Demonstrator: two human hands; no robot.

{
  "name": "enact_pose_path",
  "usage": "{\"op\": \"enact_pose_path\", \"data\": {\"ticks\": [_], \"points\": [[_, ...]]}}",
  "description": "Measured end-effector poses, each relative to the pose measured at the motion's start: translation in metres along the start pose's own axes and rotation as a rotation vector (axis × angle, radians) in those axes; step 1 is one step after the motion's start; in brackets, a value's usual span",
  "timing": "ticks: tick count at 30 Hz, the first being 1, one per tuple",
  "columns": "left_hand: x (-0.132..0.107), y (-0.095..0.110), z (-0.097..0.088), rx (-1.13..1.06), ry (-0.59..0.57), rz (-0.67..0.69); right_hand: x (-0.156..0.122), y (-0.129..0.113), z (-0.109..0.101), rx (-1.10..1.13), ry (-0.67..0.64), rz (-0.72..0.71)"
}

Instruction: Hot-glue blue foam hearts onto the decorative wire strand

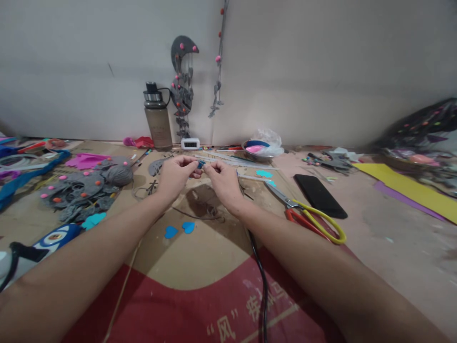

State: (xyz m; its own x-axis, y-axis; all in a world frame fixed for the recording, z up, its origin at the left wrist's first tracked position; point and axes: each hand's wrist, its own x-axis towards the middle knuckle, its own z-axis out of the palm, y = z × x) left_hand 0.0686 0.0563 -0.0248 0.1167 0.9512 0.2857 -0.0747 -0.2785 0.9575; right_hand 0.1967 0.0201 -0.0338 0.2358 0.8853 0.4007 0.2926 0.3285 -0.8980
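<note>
My left hand (177, 175) and my right hand (223, 181) meet above the cardboard sheet (200, 271), fingertips pinched together. Between them is a small blue piece (201, 164), mostly covered by the fingers; it resembles the blue hearts below, but its exact shape is hidden. Two blue heart cutouts, a left one (171, 232) and a right one (188, 227), lie flat on the cardboard nearer to me. Thin grey string (210, 212) lies loosely coiled beneath my hands. Whether it joins the blue piece cannot be made out.
Scissors (291, 202) with yellow and red handles and a black phone (319, 195) lie on the right. Grey felt pieces with coloured pompoms (84, 186) are heaped left. A bottle (157, 119) and small clock (190, 144) stand by the wall. A black cable (262, 281) crosses the cardboard.
</note>
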Motion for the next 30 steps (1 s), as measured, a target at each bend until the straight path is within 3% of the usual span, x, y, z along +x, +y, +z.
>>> {"op": "enact_pose_path", "data": {"ticks": [21,30], "points": [[-0.003,0.006,0.005,-0.158,-0.052,-0.144,0.006,0.012,-0.002,-0.139,0.077,-0.038],[-0.002,0.006,0.002,-0.218,-0.120,-0.220,0.011,0.017,0.000,0.050,0.017,0.002]]}}
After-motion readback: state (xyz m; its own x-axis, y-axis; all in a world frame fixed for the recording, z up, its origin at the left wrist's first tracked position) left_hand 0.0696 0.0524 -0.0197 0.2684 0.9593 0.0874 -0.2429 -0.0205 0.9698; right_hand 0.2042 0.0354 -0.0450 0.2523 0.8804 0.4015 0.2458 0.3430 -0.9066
